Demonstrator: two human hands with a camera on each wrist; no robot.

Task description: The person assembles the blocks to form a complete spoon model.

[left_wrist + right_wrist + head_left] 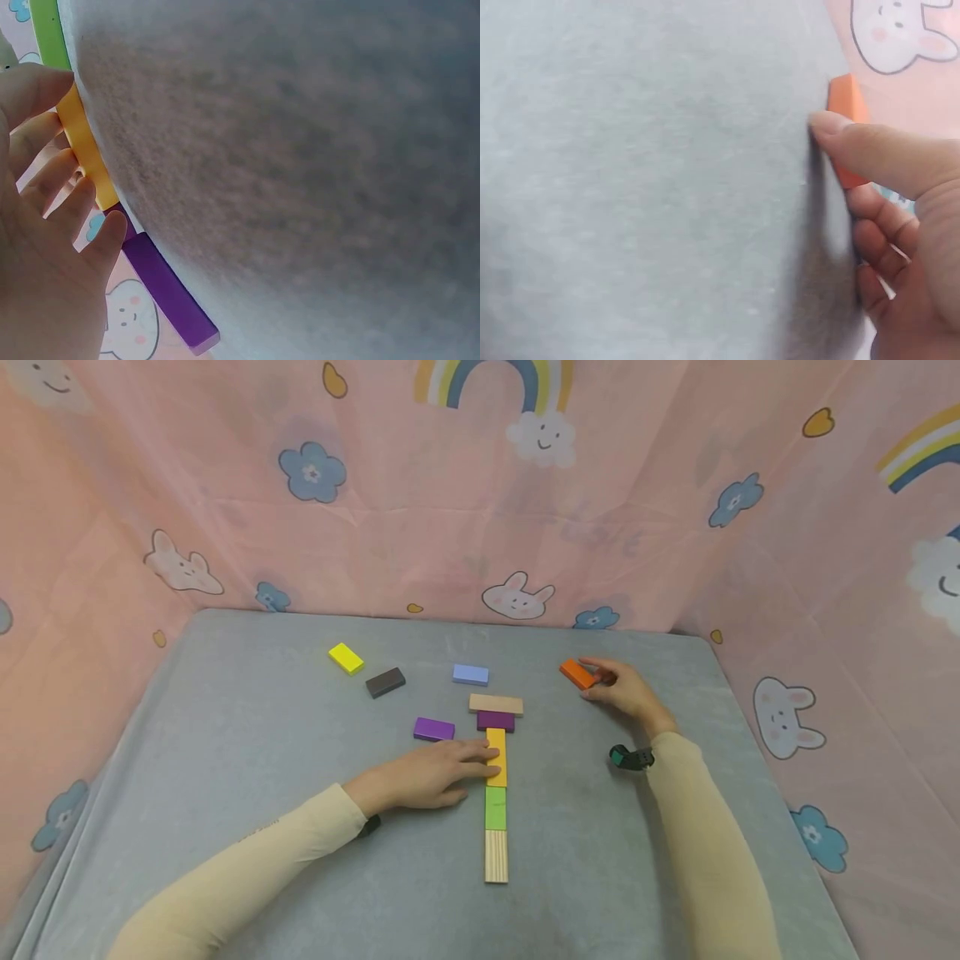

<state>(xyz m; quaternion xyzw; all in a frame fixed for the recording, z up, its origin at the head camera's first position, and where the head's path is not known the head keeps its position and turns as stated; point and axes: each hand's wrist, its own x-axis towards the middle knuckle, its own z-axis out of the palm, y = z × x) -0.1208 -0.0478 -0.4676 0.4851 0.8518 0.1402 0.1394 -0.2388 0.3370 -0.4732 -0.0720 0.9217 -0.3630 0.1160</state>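
Note:
A row of wooden blocks runs up the middle of the table in the head view: a striped natural wood block, a green block and a yellow-orange block, topped by a dark purple block and a tan block lying crosswise. My left hand comes in from the left, its fairly straight fingertips touching the yellow-orange block. At the back right, my right hand holds an orange block between thumb and index finger; the index finger is hidden in the right wrist view.
Left of the row lies a violet block. Farther back are a light blue block, a black block and a bright yellow block. A patterned pink curtain hangs behind the grey-covered table.

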